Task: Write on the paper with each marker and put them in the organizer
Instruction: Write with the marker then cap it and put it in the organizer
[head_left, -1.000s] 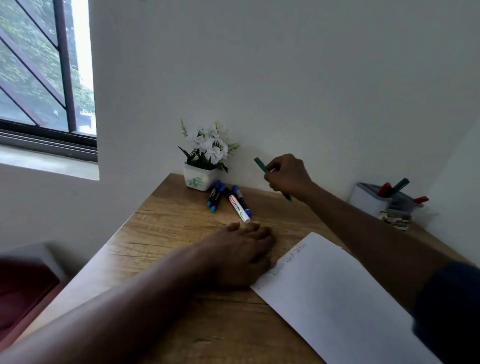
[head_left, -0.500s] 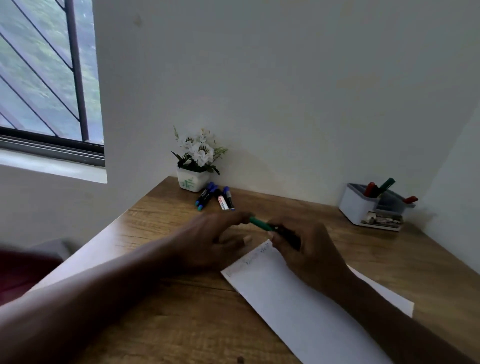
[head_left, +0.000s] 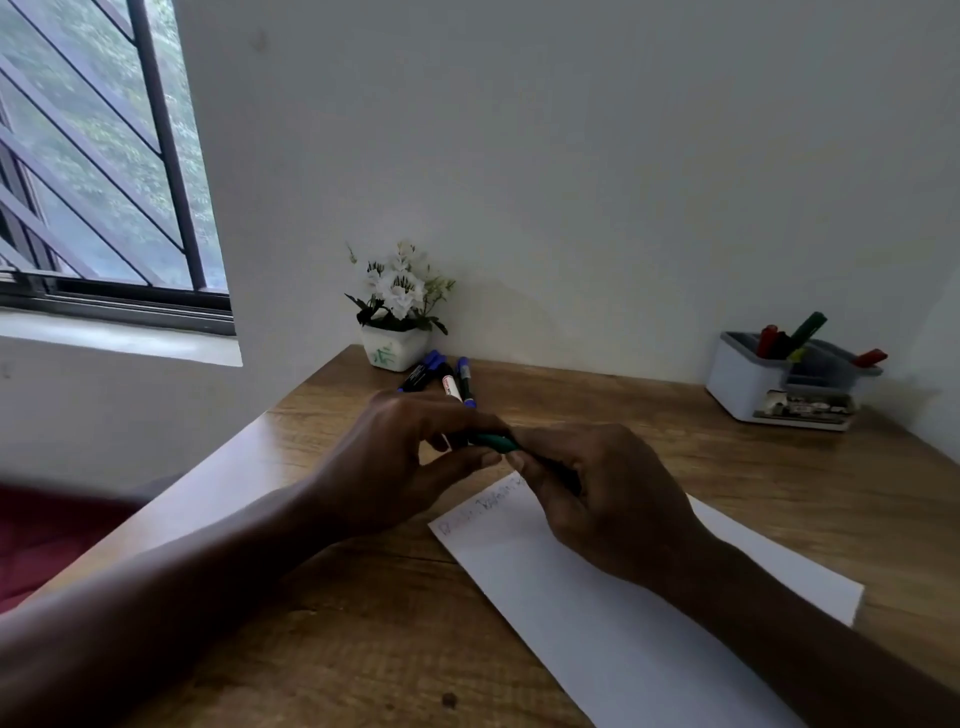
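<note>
A green marker (head_left: 494, 442) is held between both hands above the top edge of the white paper (head_left: 597, 597). My right hand (head_left: 602, 488) grips its barrel. My left hand (head_left: 415, 457) pinches its capped end between thumb and fingers. The paper lies slanted on the wooden desk (head_left: 363, 623) and bears a line of coloured writing (head_left: 488, 506) near its top corner. Several markers (head_left: 441, 376) with blue caps lie beside the flower pot. The white organizer (head_left: 753, 384) at the back right holds red and green markers (head_left: 789, 335).
A small white pot of white flowers (head_left: 397, 317) stands against the wall at the desk's back left. A barred window (head_left: 98, 171) is at the left. A dark red seat (head_left: 47, 525) sits below the desk's left edge.
My right hand brought the green marker down from near the wall to just above the paper. My left hand lifted off the desk and took hold of the marker's end.
</note>
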